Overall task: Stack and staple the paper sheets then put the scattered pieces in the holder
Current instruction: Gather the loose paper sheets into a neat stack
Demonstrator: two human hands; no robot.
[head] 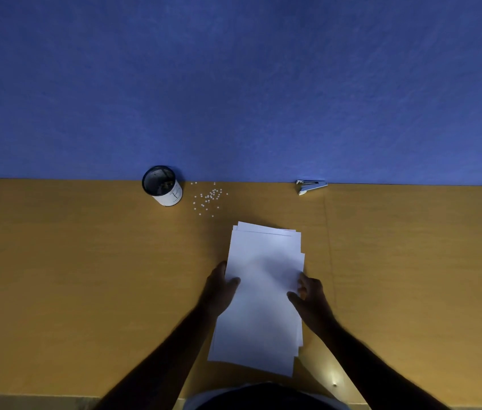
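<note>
While the paper sheets (263,291) lie on the counter (86,276) in a loose pile, their far edges fanned out of line, both hands grip the pile at mid-length. The left hand (222,288) pinches the left edge, thumb on top. The right hand (310,294) curls round the right edge; dim light makes its finger positions uncertain. To square the pile well, lift it upright and tap one long edge, then one short edge, on the counter until all edges sit flush. Keep the grip light so sheets can slide. Beyond the sheets stand the stapler (310,187) to the right, the holder (163,185) to the left, and the scattered pieces (210,198) between.
</note>
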